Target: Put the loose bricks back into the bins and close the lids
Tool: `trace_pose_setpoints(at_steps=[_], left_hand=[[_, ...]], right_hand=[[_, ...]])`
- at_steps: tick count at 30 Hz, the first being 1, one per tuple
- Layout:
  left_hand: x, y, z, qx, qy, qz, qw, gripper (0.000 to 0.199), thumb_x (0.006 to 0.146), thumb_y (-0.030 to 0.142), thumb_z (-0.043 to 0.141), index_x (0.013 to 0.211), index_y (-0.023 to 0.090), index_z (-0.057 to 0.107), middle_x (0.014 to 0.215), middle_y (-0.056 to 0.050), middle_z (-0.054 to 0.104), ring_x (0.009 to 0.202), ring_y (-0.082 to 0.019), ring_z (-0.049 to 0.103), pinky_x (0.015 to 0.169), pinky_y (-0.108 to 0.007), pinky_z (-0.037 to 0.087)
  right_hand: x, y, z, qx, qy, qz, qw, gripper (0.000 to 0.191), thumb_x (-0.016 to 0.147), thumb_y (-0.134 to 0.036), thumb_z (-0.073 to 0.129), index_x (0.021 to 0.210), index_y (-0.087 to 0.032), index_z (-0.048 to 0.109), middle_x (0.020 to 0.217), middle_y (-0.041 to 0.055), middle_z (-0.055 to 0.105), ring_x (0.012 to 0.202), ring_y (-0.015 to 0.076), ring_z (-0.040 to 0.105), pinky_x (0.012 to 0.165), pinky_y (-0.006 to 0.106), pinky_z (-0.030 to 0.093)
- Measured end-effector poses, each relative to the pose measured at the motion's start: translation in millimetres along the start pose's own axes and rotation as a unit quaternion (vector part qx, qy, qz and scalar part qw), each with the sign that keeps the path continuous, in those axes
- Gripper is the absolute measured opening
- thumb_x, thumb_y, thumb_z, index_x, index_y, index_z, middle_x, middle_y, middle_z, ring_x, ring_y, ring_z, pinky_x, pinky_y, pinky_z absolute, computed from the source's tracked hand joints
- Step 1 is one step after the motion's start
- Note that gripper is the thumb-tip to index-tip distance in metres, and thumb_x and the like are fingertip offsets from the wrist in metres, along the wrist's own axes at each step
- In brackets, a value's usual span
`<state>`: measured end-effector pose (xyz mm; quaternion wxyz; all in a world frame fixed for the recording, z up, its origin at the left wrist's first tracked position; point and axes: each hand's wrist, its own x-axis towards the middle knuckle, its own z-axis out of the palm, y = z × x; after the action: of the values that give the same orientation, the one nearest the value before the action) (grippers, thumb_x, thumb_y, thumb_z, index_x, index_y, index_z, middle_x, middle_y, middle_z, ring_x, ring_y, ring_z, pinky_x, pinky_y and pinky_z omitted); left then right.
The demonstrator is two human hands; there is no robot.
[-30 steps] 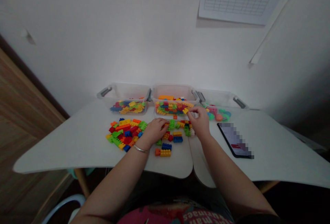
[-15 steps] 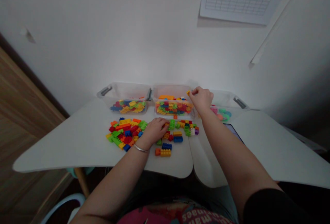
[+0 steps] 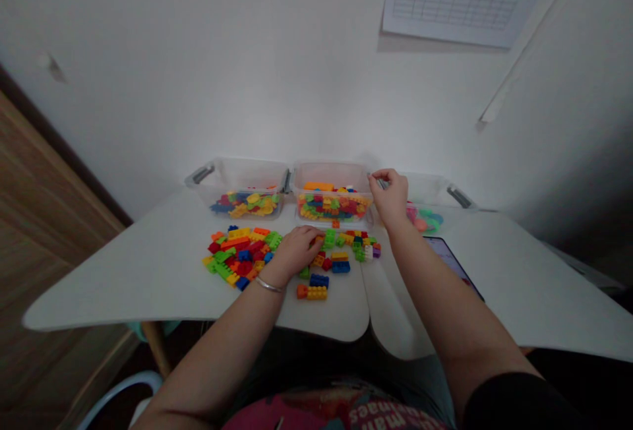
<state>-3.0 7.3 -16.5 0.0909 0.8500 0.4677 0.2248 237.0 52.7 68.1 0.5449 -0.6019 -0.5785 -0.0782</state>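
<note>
1. You had three clear plastic bins (image 3: 240,176) in a row against the wall, each holding coloured pieces.
2. Your left hand (image 3: 295,252) lay spread on the loose toy bricks (image 3: 321,262), which sat in two clusters on the white table (image 3: 148,291) before the bins.
3. Your right hand (image 3: 390,196) curled above the corner of the middle bin (image 3: 331,176), fingertips (image 3: 378,178) drawn together; you could not tell whether they pinched anything.
4. One tablet (image 3: 448,258) lay beside your right forearm (image 3: 435,285), partly hidden by it.

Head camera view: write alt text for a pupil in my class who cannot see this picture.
A person's left hand rests on colourful plastic building bricks spread over a white table, while the right hand is raised at the rim of the middle clear plastic bin. That bin and the left bin hold more bricks.
</note>
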Motion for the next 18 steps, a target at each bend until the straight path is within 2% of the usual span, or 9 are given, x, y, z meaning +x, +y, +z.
trace_pose_setpoints(at_steps=[2,3,5,7,10,12,18], left_hand=[[0,0,0.4,0.001,0.002,0.004,1.0,0.034,0.098,0.032,0.046,0.12,0.018,0.068,0.121,-0.01,0.07,0.116,-0.023,0.062,0.107,-0.04,0.046],[0,0,0.4,0.002,0.005,0.007,1.0,0.034,0.098,0.032,0.046,0.12,0.019,0.068,0.121,-0.01,0.07,0.115,-0.023,0.062,0.106,-0.04,0.046],[-1,1,0.0,0.003,0.009,0.011,1.0,0.034,0.098,0.032,0.045,0.118,0.019,0.069,0.12,-0.009,0.07,0.114,-0.023,0.062,0.105,-0.039,0.047],[-1,2,-0.8,0.003,0.012,0.014,1.0,0.033,0.098,0.031,0.045,0.118,0.018,0.069,0.12,-0.009,0.07,0.114,-0.022,0.063,0.105,-0.038,0.047],[0,3,-1.2,0.001,0.014,0.018,1.0,0.032,0.098,0.031,0.046,0.117,0.019,0.069,0.119,-0.009,0.071,0.114,-0.022,0.063,0.104,-0.037,0.048],[0,3,-0.8,-0.001,0.014,0.017,1.0,0.032,0.098,0.032,0.046,0.117,0.019,0.069,0.119,-0.009,0.071,0.114,-0.022,0.063,0.103,-0.037,0.048],[0,3,-0.6,-0.003,0.016,0.019,1.0,0.031,0.098,0.03,0.047,0.117,0.019,0.069,0.118,-0.009,0.071,0.113,-0.022,0.063,0.104,-0.037,0.048]], right_hand=[[-12,-2,-4,0.041,-0.001,-0.017,0.999,0.014,0.082,-0.031,0.058,0.083,-0.02,0.065,0.086,0.0064,0.07,0.09,0.0234,0.06,0.088,0.037,0.046],[-19,-3,-5,0.065,-0.02,-0.022,0.997,0.014,0.083,-0.031,0.057,0.084,-0.02,0.065,0.085,0.0059,0.069,0.085,0.0223,0.06,0.084,0.036,0.047],[-34,-3,-7,0.109,-0.092,-0.036,0.989,0.015,0.083,-0.031,0.056,0.086,-0.02,0.066,0.082,0.0052,0.069,0.076,0.02,0.06,0.075,0.033,0.049],[-51,-1,-8,0.113,-0.17,-0.071,0.976,0.014,0.083,-0.029,0.058,0.086,-0.02,0.068,0.084,0.0056,0.071,0.073,0.0195,0.062,0.072,0.033,0.05],[-74,9,-8,0.054,-0.244,-0.131,0.959,0.01,0.083,-0.024,0.061,0.086,-0.022,0.071,0.088,0.0064,0.074,0.084,0.0221,0.066,0.081,0.036,0.05],[-87,18,-7,0.015,-0.277,-0.145,0.95,0.011,0.083,-0.021,0.063,0.089,-0.022,0.073,0.093,0.0065,0.076,0.091,0.0237,0.066,0.088,0.039,0.049],[-104,34,-5,-0.03,-0.327,-0.157,0.931,0.028,0.081,-0.019,0.069,0.108,-0.021,0.072,0.109,0.0081,0.075,0.106,0.0258,0.062,0.098,0.042,0.046]])
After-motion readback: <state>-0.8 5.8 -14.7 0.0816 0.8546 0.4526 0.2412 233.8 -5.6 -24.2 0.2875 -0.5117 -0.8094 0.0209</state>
